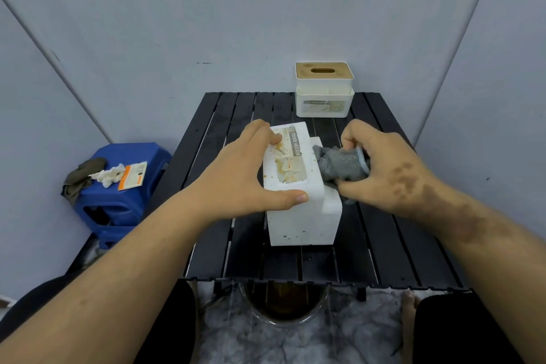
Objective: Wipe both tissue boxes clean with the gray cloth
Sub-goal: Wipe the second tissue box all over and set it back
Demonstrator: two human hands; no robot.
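Under our head camera, a black slatted table (384, 245) fills the middle of the view, set in a corner of pale grey panel walls (206, 23), with marbled grey flooring (295, 340) showing past its near edge. Below that edge we see a round bowl (283, 312) on the floor with dark liquid in it. To the left of the table stands a blue plastic stool (118, 207); on its seat lie an olive rag (79, 177), a crumpled white tissue (107, 176) and an orange-and-white card (133, 176). At the far right edge of the table we find the far tissue box (324, 90), white with a wooden lid and an oval slot, standing upright; whether it holds tissues we cannot tell. The near tissue box (301, 224) lies tipped on its side at the table's centre, its label reading TISSUE HOLDER facing up, with brownish specks on its white faces. Our left hand (236, 174) grasps this box, thumb curled over its near top edge and fingers reaching across the labelled face. Our right hand (384, 174) clenches the bunched gray cloth (339, 167), which touches the right side of the same box, just beside the label. The far box sits well apart from both hands.
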